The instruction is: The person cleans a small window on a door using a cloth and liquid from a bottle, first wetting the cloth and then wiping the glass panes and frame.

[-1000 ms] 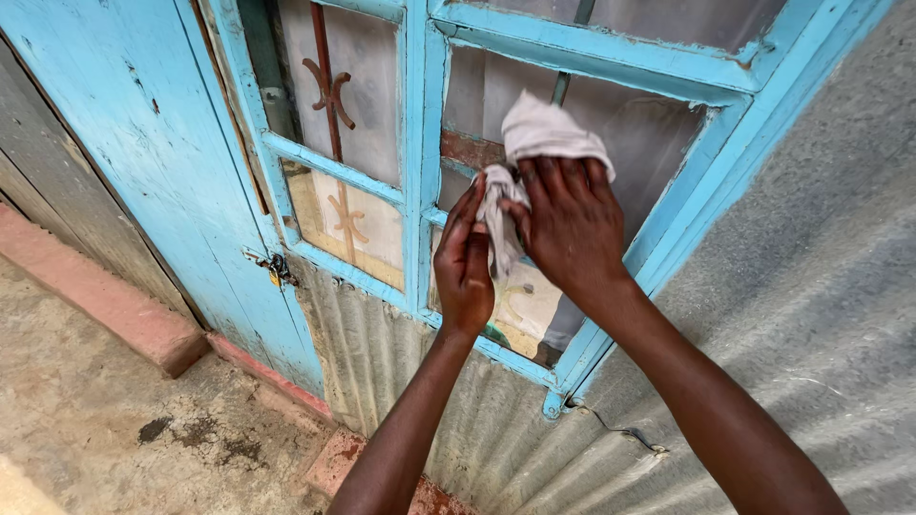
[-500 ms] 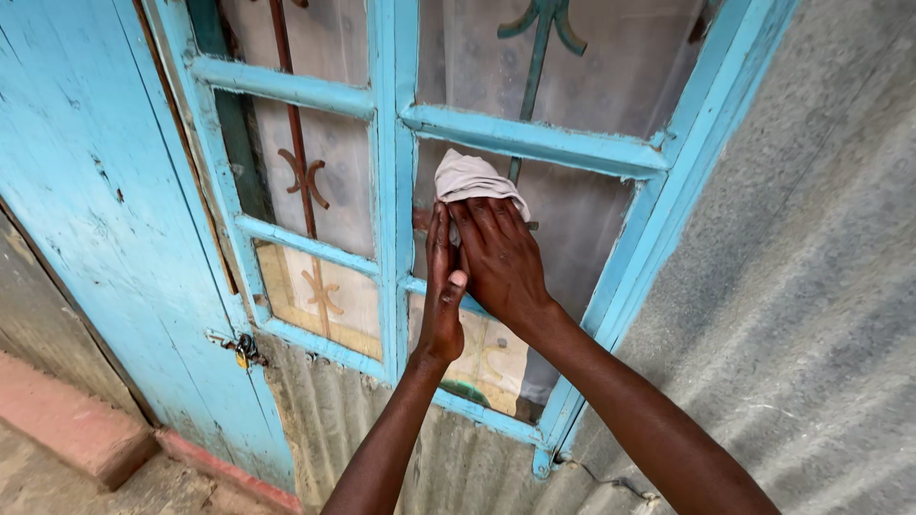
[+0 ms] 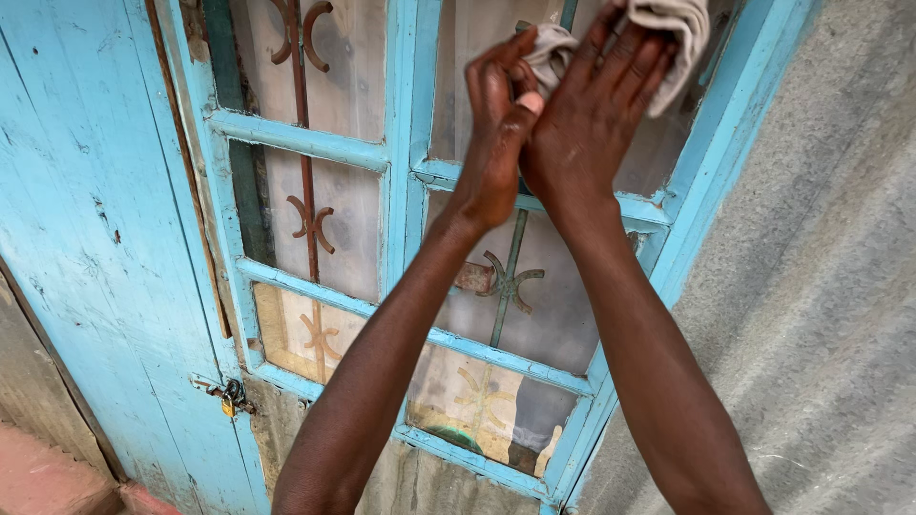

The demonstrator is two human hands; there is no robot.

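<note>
Both my hands press a pale grey cloth [image 3: 679, 29] against an upper pane of a window [image 3: 496, 296] with a light-blue frame. My right hand [image 3: 592, 114] lies flat over the cloth with fingers spread upward. My left hand [image 3: 498, 114] pinches a fold of the same cloth at its left edge. The glass panes are cloudy, with curled metal bars behind them. Part of the cloth runs off the top of the view.
A light-blue wooden door [image 3: 86, 248] stands to the left, with a small padlock [image 3: 229, 399] on its hasp. Corrugated grey metal sheeting [image 3: 811, 315] forms the wall on the right and below the window. A reddish step [image 3: 38, 477] shows at bottom left.
Both hands have moved up with the cloth from a lower right pane to a higher pane. The camera has tilted upward, so less ground shows.
</note>
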